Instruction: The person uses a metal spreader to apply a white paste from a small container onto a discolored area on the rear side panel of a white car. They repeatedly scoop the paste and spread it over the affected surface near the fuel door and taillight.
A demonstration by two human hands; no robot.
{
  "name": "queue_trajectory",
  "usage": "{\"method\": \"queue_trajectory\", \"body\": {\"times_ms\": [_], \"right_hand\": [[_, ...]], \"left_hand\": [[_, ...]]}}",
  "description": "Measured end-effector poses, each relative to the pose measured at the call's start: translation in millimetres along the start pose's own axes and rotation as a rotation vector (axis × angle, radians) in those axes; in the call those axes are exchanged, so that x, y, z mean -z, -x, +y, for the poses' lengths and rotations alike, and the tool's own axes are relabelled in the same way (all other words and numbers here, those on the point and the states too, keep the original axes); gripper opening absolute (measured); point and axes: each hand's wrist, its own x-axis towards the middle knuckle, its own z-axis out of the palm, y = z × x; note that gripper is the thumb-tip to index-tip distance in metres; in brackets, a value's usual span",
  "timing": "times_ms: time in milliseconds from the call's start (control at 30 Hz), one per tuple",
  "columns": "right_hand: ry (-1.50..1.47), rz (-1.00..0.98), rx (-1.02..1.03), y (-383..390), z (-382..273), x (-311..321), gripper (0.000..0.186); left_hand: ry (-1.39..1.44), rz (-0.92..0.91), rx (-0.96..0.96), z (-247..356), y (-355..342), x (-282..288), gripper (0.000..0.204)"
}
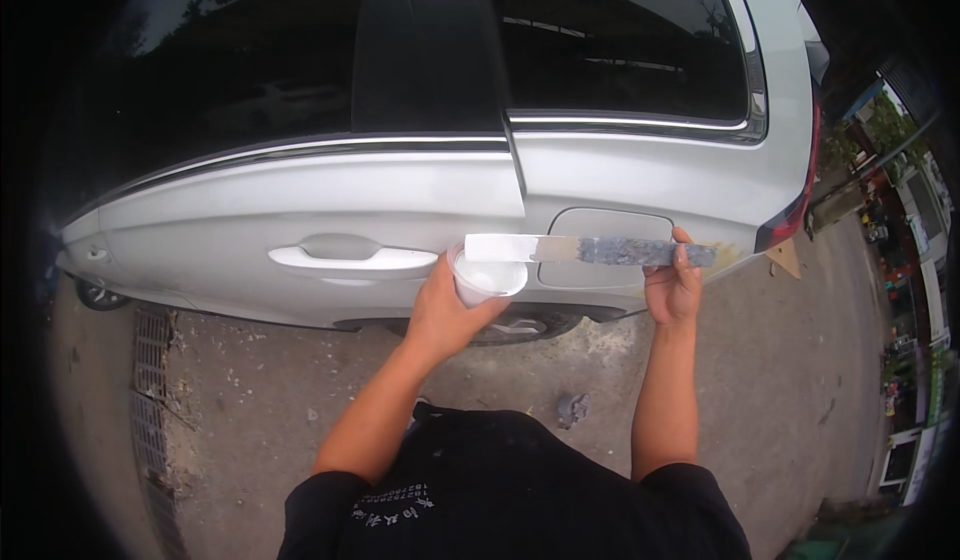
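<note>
My left hand (445,315) is wrapped round a small translucent plastic cup (487,285) with white stuff in it, in front of the car's side. In my right hand (675,285) is a long flat mixing stick (565,249), pinched near its right end. Grey, crusted residue covers the stick's right part; its left end is coated white and lies over the cup's rim. Behind the stick is the closed fuel flap (600,225) of the silver car (420,195).
The car's door handle (350,258) is just left of the cup. Below it runs the concrete floor (520,375), with a crumpled grey lump (573,409) on it. A metal drain grate (150,390) lies at the left. The rear wheel (520,328) shows partly under the car.
</note>
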Motion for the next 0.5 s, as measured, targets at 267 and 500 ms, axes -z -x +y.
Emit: {"method": "queue_trajectory", "body": {"times_ms": [267, 500], "right_hand": [[-0.040, -0.038, -0.036, -5.8, 3.4, 4.4, 0.027], [-0.029, -0.045, -0.028, -5.5, 2.4, 2.4, 0.027]], "left_hand": [[-0.007, 0.003, 0.018, 5.2, 3.1, 2.1, 0.083], [-0.029, 0.016, 0.012, 9.6, 5.2, 3.2, 0.083]]}}
